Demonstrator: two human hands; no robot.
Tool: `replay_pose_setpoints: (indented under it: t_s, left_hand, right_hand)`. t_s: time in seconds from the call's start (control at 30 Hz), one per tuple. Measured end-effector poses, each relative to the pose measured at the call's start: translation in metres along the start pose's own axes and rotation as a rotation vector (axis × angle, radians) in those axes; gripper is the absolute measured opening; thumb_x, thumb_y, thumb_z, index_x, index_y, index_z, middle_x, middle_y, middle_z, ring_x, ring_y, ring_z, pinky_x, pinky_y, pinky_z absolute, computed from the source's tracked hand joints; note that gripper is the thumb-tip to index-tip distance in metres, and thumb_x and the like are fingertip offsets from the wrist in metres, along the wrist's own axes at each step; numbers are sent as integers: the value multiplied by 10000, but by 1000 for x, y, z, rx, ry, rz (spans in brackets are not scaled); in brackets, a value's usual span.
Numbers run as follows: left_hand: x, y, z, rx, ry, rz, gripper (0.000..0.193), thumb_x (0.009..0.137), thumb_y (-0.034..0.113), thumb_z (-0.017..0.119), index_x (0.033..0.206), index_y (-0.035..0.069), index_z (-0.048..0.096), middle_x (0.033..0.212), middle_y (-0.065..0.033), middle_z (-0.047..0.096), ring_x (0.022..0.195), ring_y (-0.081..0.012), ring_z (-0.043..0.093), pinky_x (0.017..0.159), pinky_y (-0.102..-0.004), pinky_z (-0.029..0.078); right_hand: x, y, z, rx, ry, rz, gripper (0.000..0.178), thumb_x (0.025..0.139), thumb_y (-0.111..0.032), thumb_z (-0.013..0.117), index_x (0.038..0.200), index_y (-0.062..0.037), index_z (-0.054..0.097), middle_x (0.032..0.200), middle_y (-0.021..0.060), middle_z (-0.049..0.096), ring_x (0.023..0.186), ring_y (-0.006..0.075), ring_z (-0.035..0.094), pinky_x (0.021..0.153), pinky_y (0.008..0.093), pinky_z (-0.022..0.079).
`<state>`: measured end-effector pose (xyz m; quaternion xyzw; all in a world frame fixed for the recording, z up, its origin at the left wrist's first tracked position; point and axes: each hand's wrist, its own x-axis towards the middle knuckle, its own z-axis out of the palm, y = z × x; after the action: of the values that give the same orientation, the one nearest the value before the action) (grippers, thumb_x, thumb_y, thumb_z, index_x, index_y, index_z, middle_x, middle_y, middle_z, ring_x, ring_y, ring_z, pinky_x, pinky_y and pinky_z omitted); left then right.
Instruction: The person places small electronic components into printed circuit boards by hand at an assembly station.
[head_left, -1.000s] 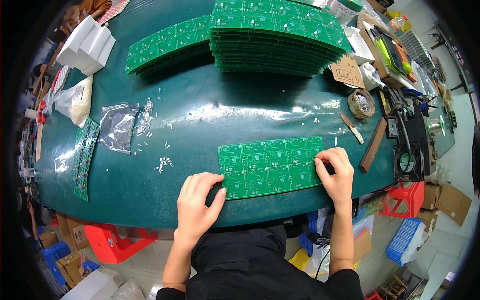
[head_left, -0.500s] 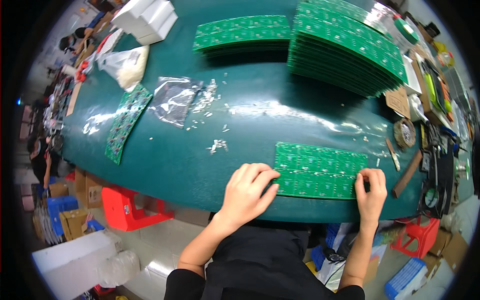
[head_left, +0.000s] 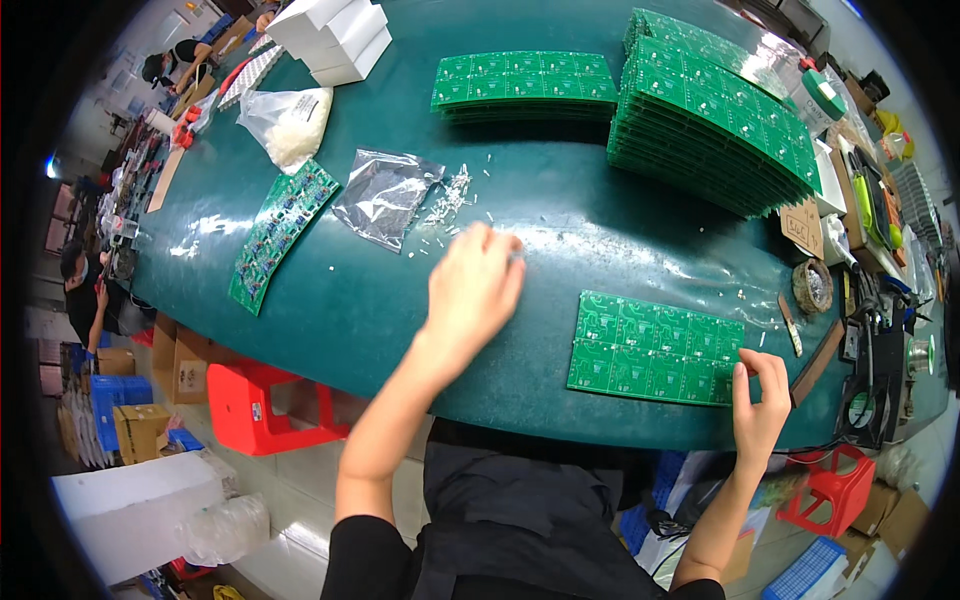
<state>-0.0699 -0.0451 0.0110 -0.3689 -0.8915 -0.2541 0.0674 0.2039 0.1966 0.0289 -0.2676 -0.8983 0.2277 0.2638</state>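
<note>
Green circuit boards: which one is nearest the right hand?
The panel lying apart, close to the person, its right end by the right hand. Others form stacks farther back; the parts-crowded board lies left.

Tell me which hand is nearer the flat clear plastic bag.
Left. The left hand is right of the flat bag, toward the person; the right hand is much farther right, at a green board.

From my remote seat, ref = tall PCB stack (head_left: 715, 110): I see handwritten marks on the brown cardboard piece (head_left: 799, 228) just below its R end; printed lettering on the green-lidded tub (head_left: 816, 108), R side; tiny white print on the single PCB (head_left: 655, 350) below, too small to read.
</note>
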Motion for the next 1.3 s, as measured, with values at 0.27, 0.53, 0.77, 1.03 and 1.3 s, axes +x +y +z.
replay_pose_setpoints:
  t_s: [0.27, 0.53, 0.77, 1.03, 1.3]
  left_hand:
    - [31, -36, 23, 23, -2, 13, 122, 905, 162, 675, 932, 66, 605, 954, -116, 586, 944, -321, 616, 803, -436, 513]
    - [-29, 26, -7, -1362, -773, -349, 221, 1018, 260, 632, 1086, 52, 656, 897, 45, 606, 781, -37, 512, 677, -210, 437]
    - [-55, 44, -13, -1468, -837, -416, 186, 1017, 233, 635, 1044, 49, 639, 885, 52, 576, 761, -31, 487, 671, -207, 408]
    - [-77, 49, -5, -1491, -669, -456, 172, 1003, 164, 662, 1084, 13, 649, 957, 26, 619, 868, -31, 549, 758, -208, 461]
    - [-85, 48, -5, -1251, -571, -399, 173, 946, 190, 720, 1003, 29, 695, 918, -13, 609, 775, -69, 551, 688, -241, 473]
  right_hand:
    - [-9, -48, 10, 122, 36, -104, 139, 847, 47, 691, 975, -4, 715, 928, 126, 667, 858, 266, 651, 761, 350, 524]
    - [-13, -98, 55, 632, -147, -5, 192, 841, 51, 722, 1030, 18, 717, 940, 117, 682, 835, 203, 668, 766, 300, 533]
    - [-16, -108, 71, 661, -220, -94, 152, 838, 34, 737, 984, 1, 707, 909, 106, 681, 831, 212, 670, 749, 310, 541]
    - [-23, -104, 75, 714, -249, 19, 110, 830, 31, 746, 915, 11, 679, 895, 101, 680, 810, 206, 653, 734, 300, 526]
    - [-27, -108, 76, 642, -243, -78, 105, 837, 27, 748, 906, 14, 669, 880, 100, 672, 799, 210, 650, 713, 299, 526]
